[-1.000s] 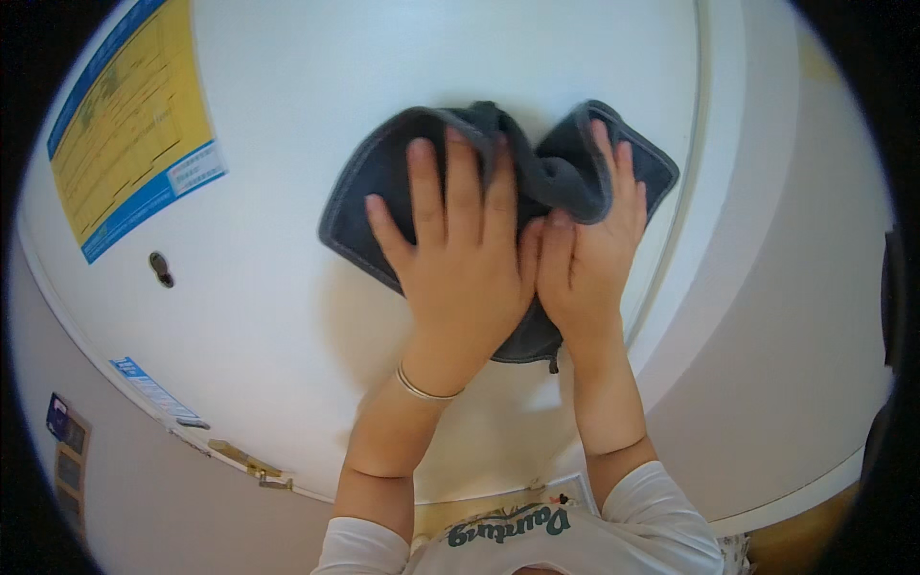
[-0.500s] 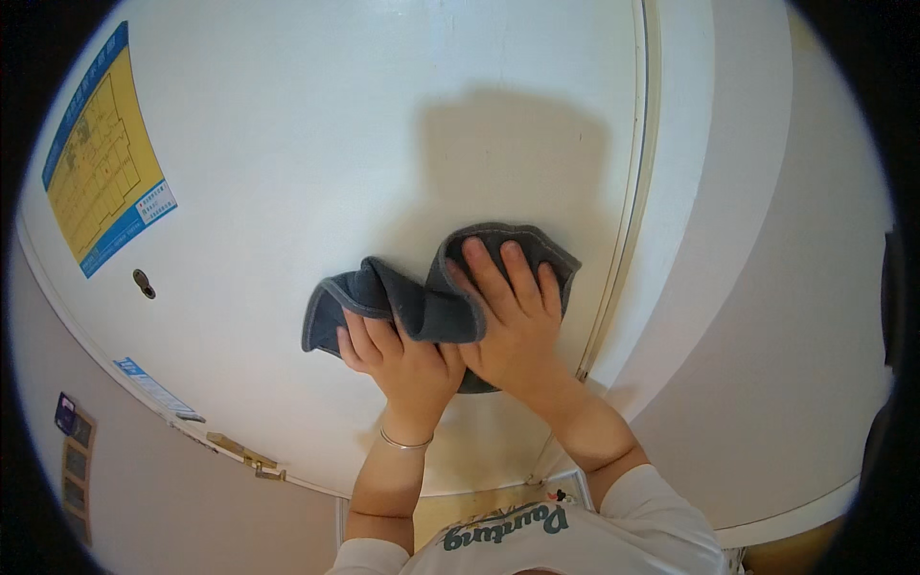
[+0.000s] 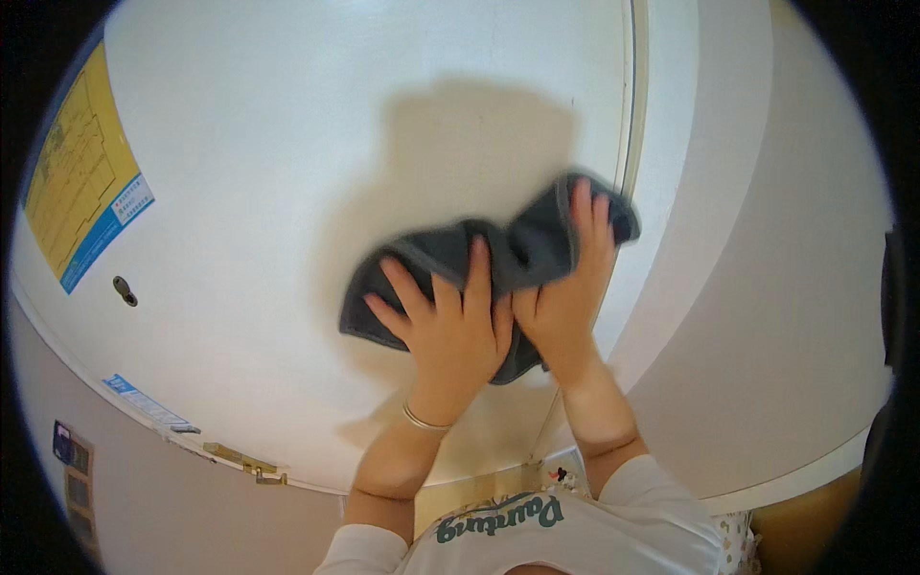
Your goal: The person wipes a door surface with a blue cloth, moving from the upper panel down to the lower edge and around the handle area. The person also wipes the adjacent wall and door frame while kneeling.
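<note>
A dark grey cloth (image 3: 539, 251) with a stitched edge lies bunched against a white door (image 3: 240, 192). My left hand (image 3: 450, 331) presses flat on its left part, fingers spread wide. On the right part rests my right hand (image 3: 570, 292), its fingers stretched upward over the cloth near the door's right edge. Folds of the cloth rise between the two hands, and a corner hangs below them. The thumbs sit close together. A thin bangle circles my left wrist.
A yellow and blue printed sheet (image 3: 86, 172) is stuck on the door at left, above a small dark peephole fitting (image 3: 125, 291). A brass latch (image 3: 244, 460) sits along the lower left edge. The door frame (image 3: 634, 115) and a pale wall (image 3: 767, 335) stand at right.
Both hands have moved right with the cloth, the right one also upward to the door's edge. My left fingers are now spread on top of the cloth.
</note>
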### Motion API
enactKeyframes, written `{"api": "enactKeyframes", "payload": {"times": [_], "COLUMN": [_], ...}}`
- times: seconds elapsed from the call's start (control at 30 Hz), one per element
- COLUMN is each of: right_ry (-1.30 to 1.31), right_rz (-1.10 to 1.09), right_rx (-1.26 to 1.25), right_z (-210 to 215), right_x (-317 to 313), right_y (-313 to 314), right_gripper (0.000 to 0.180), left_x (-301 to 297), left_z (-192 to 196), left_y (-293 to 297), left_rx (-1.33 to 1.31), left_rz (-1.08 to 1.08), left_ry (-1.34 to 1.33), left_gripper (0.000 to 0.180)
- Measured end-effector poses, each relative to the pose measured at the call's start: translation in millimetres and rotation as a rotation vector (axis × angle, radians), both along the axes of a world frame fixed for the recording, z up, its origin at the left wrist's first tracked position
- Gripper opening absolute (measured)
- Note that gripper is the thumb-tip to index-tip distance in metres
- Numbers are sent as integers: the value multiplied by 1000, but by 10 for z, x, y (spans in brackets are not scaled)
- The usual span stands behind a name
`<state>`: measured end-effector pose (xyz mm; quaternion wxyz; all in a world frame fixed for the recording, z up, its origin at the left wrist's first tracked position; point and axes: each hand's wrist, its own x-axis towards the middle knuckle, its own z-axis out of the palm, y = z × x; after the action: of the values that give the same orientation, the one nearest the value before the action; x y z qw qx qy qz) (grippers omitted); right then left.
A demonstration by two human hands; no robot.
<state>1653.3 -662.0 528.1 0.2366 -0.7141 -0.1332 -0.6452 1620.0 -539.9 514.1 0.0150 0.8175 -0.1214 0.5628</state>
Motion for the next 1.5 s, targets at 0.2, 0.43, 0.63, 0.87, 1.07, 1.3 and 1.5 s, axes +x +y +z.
{"api": "enactKeyframes", "payload": {"times": [0.2,0.43,0.63,0.87,1.07,1.3,1.5], "right_ry": [226,410,2,225,351,237,127], "right_rz": [-38,280,177,190,312,177,249], "right_rx": [-3,87,-106,-579,-978,-806,-748], "right_z": [-1874,-1872,-553,-1747,-2621,-1189,-955], "right_x": [-33,-227,-67,-333,-339,-454,-447], "right_y": [120,242,416,668,744,1288,1669], "right_gripper": [58,55,43,41,49,43,41], "left_x": [-132,-183,-71,-217,-443,-347,-294], "left_z": [-1457,-1612,-446,-1644,-2673,-921,-739], "left_y": [100,415,678,1009,1358,1717,2053], "left_rx": [82,-8,-236,-402,-509,-527,-492], "left_rz": [-20,-108,86,67,134,80,208], "left_ry": [238,308,-34,123,361,-50,-108], "left_gripper": [48,51,76,75,88,99,78]}}
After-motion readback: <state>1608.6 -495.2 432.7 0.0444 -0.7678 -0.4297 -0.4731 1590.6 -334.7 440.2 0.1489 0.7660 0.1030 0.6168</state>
